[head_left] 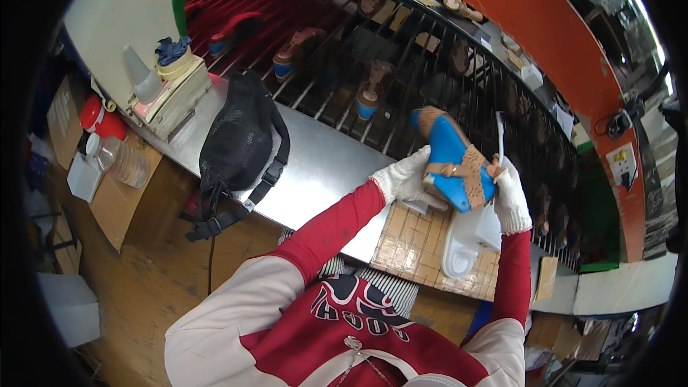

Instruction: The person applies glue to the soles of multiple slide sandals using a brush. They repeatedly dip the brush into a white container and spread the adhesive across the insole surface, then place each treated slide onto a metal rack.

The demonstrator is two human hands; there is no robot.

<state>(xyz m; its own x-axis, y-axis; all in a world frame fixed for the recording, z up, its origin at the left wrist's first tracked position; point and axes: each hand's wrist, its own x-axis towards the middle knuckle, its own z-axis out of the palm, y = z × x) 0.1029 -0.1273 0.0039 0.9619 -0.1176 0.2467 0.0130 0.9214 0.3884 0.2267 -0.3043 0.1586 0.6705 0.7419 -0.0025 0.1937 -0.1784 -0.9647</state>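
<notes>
A blue shoe last (pixel 448 147) with a tan strappy sandal upper on it is tilted above the bench front. Its surface is slightly smeared by motion. My left hand (pixel 407 178), in a white knit glove, is closed on the last's left side, some fingers hidden behind it. My right hand (pixel 512 197), gloved the same way, is closed on a thin white-handled brush (pixel 500 136) that points upward beside the last. The right fingers are also close to the sandal's straps. Below the last stands a white plastic container (pixel 461 247) on a tan, grid-marked board (pixel 405 240).
Several lasts with sandals, such as a blue-topped one (pixel 370 100), lie on the dark conveyor bars (pixel 326 97). A black waist bag (pixel 240 136) rests on the metal bench (pixel 308 165). At left are a plastic bottle (pixel 118 160) and a red container (pixel 100 118).
</notes>
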